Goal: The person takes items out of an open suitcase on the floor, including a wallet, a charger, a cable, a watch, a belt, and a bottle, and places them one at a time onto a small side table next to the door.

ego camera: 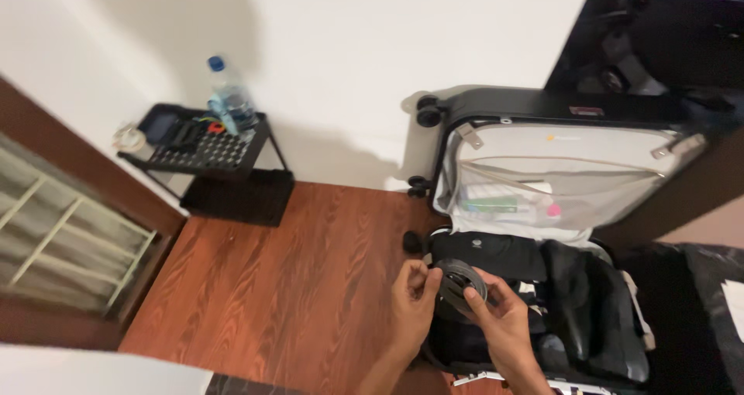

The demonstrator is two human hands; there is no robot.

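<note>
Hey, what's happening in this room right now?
A person holds a rolled grey belt in both hands, the left hand and right hand gripping its sides, above an open suitcase packed with dark clothes on the wooden floor. A water bottle stands on a small black rack by the wall.

reddish-brown wood-grain floor (302, 286), black suitcase (542, 108) with grey lining, clear bottle (230, 101) with blue cap, white wall (349, 46)
</note>
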